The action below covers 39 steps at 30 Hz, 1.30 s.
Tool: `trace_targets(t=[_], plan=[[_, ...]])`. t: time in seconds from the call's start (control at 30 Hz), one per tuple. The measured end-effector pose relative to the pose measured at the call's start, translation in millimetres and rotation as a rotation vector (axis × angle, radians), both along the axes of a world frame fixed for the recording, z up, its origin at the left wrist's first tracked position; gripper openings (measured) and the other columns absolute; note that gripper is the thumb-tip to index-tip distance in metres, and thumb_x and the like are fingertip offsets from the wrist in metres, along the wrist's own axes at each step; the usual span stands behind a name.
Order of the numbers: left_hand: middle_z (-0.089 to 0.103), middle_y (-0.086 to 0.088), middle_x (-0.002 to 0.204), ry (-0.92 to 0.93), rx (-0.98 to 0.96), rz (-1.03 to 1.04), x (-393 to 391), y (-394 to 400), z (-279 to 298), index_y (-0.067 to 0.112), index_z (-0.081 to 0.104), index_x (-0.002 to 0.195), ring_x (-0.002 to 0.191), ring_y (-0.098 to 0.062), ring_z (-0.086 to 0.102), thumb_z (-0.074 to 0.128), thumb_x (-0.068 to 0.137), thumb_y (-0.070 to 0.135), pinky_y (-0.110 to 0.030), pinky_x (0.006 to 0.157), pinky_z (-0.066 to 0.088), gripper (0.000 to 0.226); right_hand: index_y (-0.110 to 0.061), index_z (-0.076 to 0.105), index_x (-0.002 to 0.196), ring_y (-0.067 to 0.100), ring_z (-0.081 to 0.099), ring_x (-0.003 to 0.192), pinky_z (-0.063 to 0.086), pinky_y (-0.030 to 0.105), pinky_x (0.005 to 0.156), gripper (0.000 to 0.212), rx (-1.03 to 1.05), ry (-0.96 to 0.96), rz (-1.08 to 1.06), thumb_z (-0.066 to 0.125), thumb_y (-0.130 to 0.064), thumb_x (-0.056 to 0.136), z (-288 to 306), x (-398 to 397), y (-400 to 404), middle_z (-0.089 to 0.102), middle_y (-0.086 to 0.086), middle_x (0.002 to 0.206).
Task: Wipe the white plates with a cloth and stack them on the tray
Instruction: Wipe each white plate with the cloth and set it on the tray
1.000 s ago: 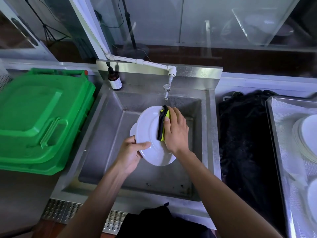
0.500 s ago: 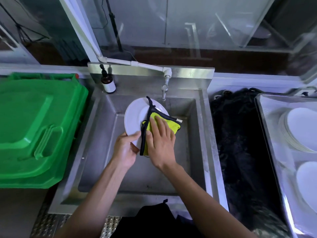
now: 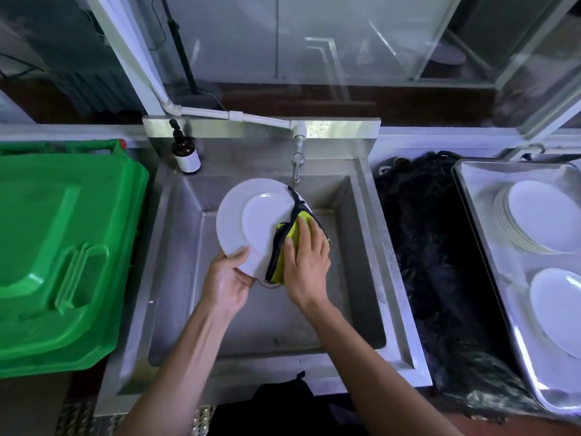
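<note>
A white plate (image 3: 251,221) is held up over the steel sink (image 3: 176,278), tilted, just under the tap (image 3: 297,166). The left hand (image 3: 228,283) grips the plate's lower edge, with the thumb on the front rim and the fingers hidden behind it. The right hand (image 3: 306,262) lies on a yellow cloth (image 3: 292,243) with a dark border, its fingers mostly straight and close together, pressing the cloth flat against the right side of the plate. The cloth covers that side of the plate, and a dark strip of it runs up toward the plate's top edge.

On the counter's right side sits a metal tray (image 3: 471,196). A stack of white plates (image 3: 531,215) is at the far end of the tray, and one more plate (image 3: 556,306) lies nearer. A black cloth (image 3: 434,247) lies between the sink and the tray. A brown bottle (image 3: 185,152) stands at the sink's far left corner. A green bin lid (image 3: 59,247) lies left of the sink.
</note>
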<state>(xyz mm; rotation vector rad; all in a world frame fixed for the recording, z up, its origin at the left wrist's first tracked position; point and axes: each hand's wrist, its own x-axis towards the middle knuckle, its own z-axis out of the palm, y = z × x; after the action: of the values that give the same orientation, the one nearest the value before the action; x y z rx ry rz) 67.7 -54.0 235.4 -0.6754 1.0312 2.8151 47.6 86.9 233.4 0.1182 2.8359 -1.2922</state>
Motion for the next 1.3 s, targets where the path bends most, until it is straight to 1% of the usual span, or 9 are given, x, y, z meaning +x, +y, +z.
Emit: trace_targets(t=[0.23, 0.4, 0.53, 0.77, 0.93, 1.1, 1.17, 1.23, 1.3], plan=[[0.072, -0.012, 0.121, 0.007, -0.008, -0.142, 3.7, -33.7, -24.7, 0.014, 0.078, 0.113, 0.111, -0.028, 0.07, 0.054, 0.085, 0.0, -0.039, 0.082, 0.06, 0.039, -0.031, 0.022, 0.157, 0.018, 0.022, 0.144, 0.026, 0.049, 0.114, 0.054, 0.006, -0.037, -0.001, 0.038, -0.037, 0.106, 1.6, -15.1, 10.8, 0.024, -0.01, 0.161], [0.071, -0.017, 0.123, 0.009, -0.045, -0.251, -0.3, -49.6, -38.3, 0.009, 0.076, 0.115, 0.111, -0.031, 0.069, 0.071, 0.074, 0.006, -0.042, 0.083, 0.061, 0.041, -0.028, 0.028, 0.156, 0.023, 0.028, 0.141, 0.03, 0.05, 0.113, 0.052, 0.078, -0.026, 0.022, 0.04, -0.036, 0.106, 3.8, -28.3, 15.4, 0.027, -0.006, 0.16], [0.075, -0.014, 0.114, -0.023, -0.128, -0.36, -7.8, -58.6, -42.4, 0.01, 0.079, 0.108, 0.102, -0.029, 0.073, 0.067, 0.078, 0.005, -0.039, 0.073, 0.061, 0.033, -0.028, 0.03, 0.155, 0.024, 0.029, 0.142, 0.031, 0.05, 0.112, 0.051, 0.164, -0.02, 0.06, 0.04, -0.036, 0.106, 6.4, -39.1, 18.3, 0.03, -0.006, 0.159], [0.074, -0.016, 0.115, -0.006, -0.258, -0.546, -28.0, -60.5, -30.4, 0.009, 0.078, 0.106, 0.101, -0.031, 0.072, 0.072, 0.076, 0.004, -0.039, 0.074, 0.06, 0.032, -0.03, 0.035, 0.153, 0.024, 0.033, 0.137, 0.036, 0.047, 0.101, 0.049, 0.255, 0.082, 0.087, 0.044, -0.031, 0.105, 6.9, -43.0, 24.9, 0.036, -0.008, 0.155], [0.074, -0.013, 0.112, 0.003, -0.446, -0.666, -41.5, -41.2, -16.2, 0.015, 0.078, 0.101, 0.098, -0.033, 0.07, 0.073, 0.073, 0.007, -0.048, 0.083, 0.054, 0.03, -0.027, 0.045, 0.147, 0.028, 0.042, 0.132, 0.04, 0.046, 0.099, 0.048, 0.257, 0.162, 0.104, 0.055, -0.025, 0.1, 8.0, -41.8, 32.8, 0.045, -0.007, 0.15], [0.078, -0.006, 0.101, 0.126, -0.685, -0.743, -59.5, 1.6, 9.7, 0.019, 0.077, 0.095, 0.087, -0.022, 0.075, 0.069, 0.085, 0.0, -0.038, 0.067, 0.06, 0.022, -0.023, 0.055, 0.139, 0.028, 0.051, 0.119, 0.044, 0.045, 0.099, 0.046, 0.154, 0.15, 0.058, 0.065, -0.022, 0.094, 16.3, -39.0, 70.7, 0.057, -0.001, 0.134], [0.077, -0.01, 0.102, 0.199, -0.901, -0.767, -68.6, 26.2, 19.6, 0.008, 0.072, 0.099, 0.088, -0.023, 0.07, 0.064, 0.091, -0.003, -0.042, 0.078, 0.057, 0.016, -0.022, 0.056, 0.138, 0.028, 0.051, 0.118, 0.043, 0.044, 0.098, 0.045, 0.149, 0.138, 0.033, 0.066, -0.022, 0.094, 21.2, -36.1, 92.5, 0.058, 0.0, 0.132], [0.066, -0.006, 0.082, 0.272, -1.205, -0.811, -78.3, 52.8, 28.7, 0.003, 0.062, 0.086, 0.075, -0.021, 0.052, 0.064, 0.092, 0.004, -0.038, 0.069, 0.044, 0.007, -0.02, 0.056, 0.138, 0.03, 0.051, 0.116, 0.044, 0.046, 0.097, 0.045, 0.181, 0.141, 0.003, 0.066, -0.021, 0.094, 26.4, -33.0, 118.6, 0.059, 0.001, 0.132], [0.044, 0.002, 0.068, 0.352, -1.458, -0.812, -86.1, 84.4, 38.8, 0.013, 0.045, 0.069, 0.067, -0.021, 0.037, 0.063, 0.091, 0.008, -0.035, 0.06, 0.027, 0.029, -0.02, 0.056, 0.138, 0.031, 0.051, 0.114, 0.045, 0.049, 0.095, 0.046, 0.229, 0.14, -0.026, 0.066, -0.02, 0.093, 31.8, -29.5, 148.2, 0.058, 0.001, 0.133]])
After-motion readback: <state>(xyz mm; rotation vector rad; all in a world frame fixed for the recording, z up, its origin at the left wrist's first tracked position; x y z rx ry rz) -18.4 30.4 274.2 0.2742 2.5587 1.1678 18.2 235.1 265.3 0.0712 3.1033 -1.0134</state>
